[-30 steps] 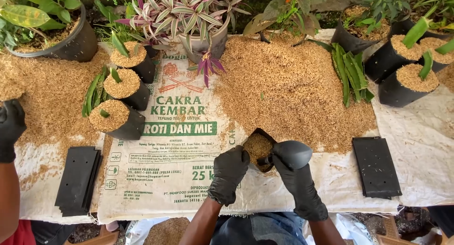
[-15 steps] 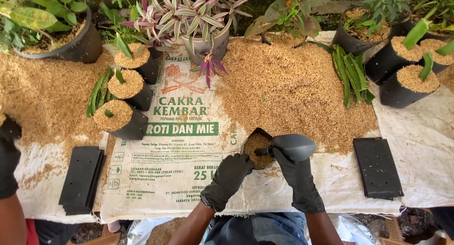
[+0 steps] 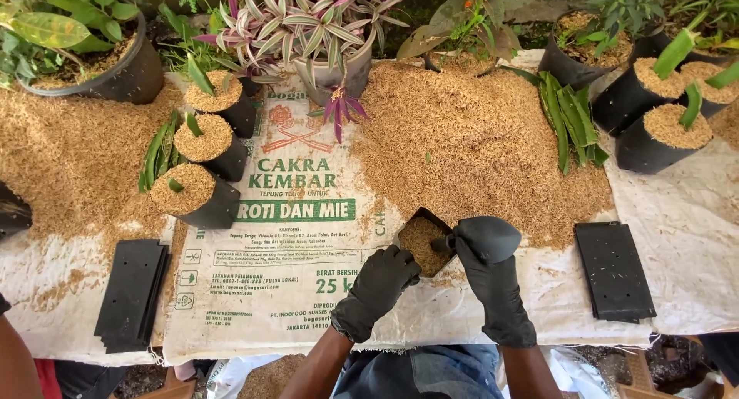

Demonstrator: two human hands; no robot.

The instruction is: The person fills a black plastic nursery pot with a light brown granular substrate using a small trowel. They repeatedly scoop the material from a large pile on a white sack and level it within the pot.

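Left hand (image 3: 382, 280) and right hand (image 3: 483, 254) grip black bag (image 3: 423, 243) beside green-lettered white sack (image 3: 285, 230).

Right hand (image 3: 493, 280) in black glove closes around a dark scoop (image 3: 483, 237); scoop's handle hidden in the fist, its mouth faces away, contents unseen. Left hand (image 3: 382, 280) covers the near edge of the small black grow bag (image 3: 422, 243); bag depth not readable. Both forearms cut by bottom edge. Another person's arm (image 3: 15, 360) cropped at left edge, hand out of view. Large black pot (image 3: 115, 68) cut at top-left. Fine print on the white sack (image 3: 269, 237) too small to tell.
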